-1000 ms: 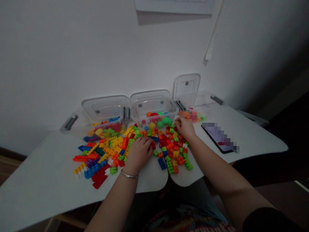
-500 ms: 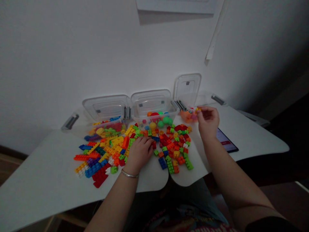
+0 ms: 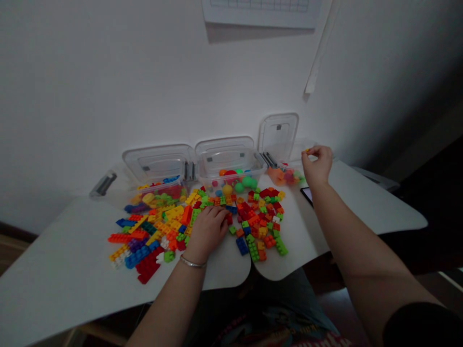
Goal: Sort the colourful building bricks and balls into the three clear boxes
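Note:
My right hand (image 3: pixel 317 165) is raised over the right-hand clear box, thumb and fingers pinching a small yellow toy brick (image 3: pixel 307 151). My left hand (image 3: pixel 210 229), a silver bangle at its wrist, rests palm down among the loose bricks. Its fingers are bent, and a red toy brick (image 3: pixel 228 218) shows at their tips; the palm side is hidden. To its left lies a mixed heap of longer toy bricks (image 3: pixel 144 236). On its right side are small red, orange and green bricks (image 3: pixel 262 217). Coloured pieces show through the wall of the right-hand box (image 3: pixel 294 166).
A left clear box (image 3: pixel 119 188) holds assorted pieces; a middle clear box (image 3: pixel 231 166) holds coloured balls. Their lids lean open against the wall. A phone (image 3: pixel 307 194) lies partly under my right forearm. The white table (image 3: pixel 58 270) has a notched front edge.
My right hand has moved up and slightly right with the yellow brick, uncovering more of the right-hand box. The left hand stays in place on the pile. The view has tilted slightly.

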`<action>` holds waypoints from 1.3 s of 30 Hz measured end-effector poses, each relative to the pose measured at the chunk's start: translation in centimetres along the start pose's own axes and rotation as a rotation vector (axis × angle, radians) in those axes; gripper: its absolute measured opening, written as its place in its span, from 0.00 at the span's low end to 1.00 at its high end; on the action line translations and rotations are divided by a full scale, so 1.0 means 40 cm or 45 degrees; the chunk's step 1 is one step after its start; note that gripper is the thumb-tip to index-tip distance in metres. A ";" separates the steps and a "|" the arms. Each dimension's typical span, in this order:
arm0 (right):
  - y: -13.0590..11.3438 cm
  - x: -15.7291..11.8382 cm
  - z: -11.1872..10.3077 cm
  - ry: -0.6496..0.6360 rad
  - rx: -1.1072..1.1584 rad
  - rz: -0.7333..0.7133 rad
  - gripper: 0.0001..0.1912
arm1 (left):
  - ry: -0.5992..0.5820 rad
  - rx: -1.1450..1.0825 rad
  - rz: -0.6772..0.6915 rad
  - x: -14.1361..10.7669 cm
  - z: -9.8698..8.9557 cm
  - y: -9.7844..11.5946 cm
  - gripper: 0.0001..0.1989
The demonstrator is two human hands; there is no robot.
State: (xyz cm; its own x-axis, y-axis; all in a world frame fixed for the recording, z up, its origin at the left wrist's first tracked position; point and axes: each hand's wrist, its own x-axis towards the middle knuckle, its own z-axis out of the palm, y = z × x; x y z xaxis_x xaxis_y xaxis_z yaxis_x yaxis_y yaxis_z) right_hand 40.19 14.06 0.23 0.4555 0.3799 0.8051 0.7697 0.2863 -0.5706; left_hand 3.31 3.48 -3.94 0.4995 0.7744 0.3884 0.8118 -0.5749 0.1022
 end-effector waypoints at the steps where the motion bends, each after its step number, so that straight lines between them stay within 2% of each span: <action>1: 0.004 -0.007 0.001 -0.029 -0.032 -0.006 0.07 | 0.000 0.000 0.001 0.000 0.000 0.001 0.13; 5: 0.012 -0.029 0.001 -0.123 -0.154 0.007 0.03 | -0.001 -0.004 0.002 0.001 -0.003 0.004 0.13; 11: 0.015 -0.025 -0.001 -0.132 -0.170 0.009 0.02 | 0.009 -0.008 0.005 0.001 -0.004 0.003 0.12; 14: -0.006 -0.026 -0.016 -0.096 -0.117 0.001 0.04 | 0.017 -0.006 0.009 0.001 -0.003 0.003 0.12; 17: -0.044 -0.062 -0.044 -0.093 -0.035 -0.004 0.05 | 0.007 -0.001 0.008 0.002 -0.003 0.004 0.12; 19: -0.064 -0.108 -0.061 -0.166 0.036 0.059 0.05 | -0.004 -0.001 0.001 0.003 -0.004 0.005 0.12; 23: -0.066 -0.216 -0.068 -0.536 0.038 0.141 0.09 | -0.006 0.002 0.002 0.002 -0.004 0.005 0.12; 26: -0.046 -0.267 -0.057 -0.750 -0.101 0.079 0.15 | -0.002 0.004 0.003 0.001 -0.003 0.004 0.13; 29: -0.026 -0.285 -0.052 -0.920 -0.207 0.008 0.22 | 0.002 -0.001 0.006 0.000 -0.003 0.003 0.13; 33: -0.012 -0.286 -0.058 -1.014 -0.249 0.053 0.25 | 0.002 0.001 0.001 0.000 -0.003 0.003 0.13; 39: -0.016 -0.290 -0.063 -1.038 -0.277 0.030 0.24 | -0.018 0.010 -0.002 0.001 -0.003 0.003 0.13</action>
State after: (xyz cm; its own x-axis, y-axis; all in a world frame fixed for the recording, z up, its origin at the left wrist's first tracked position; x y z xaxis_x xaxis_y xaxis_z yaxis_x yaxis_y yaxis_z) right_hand 35.54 7.25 -8.36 0.0715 0.9235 0.3769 0.8710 0.1264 -0.4747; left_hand 3.39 3.43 -3.78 0.5021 0.7791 0.3753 0.8151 -0.5713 0.0957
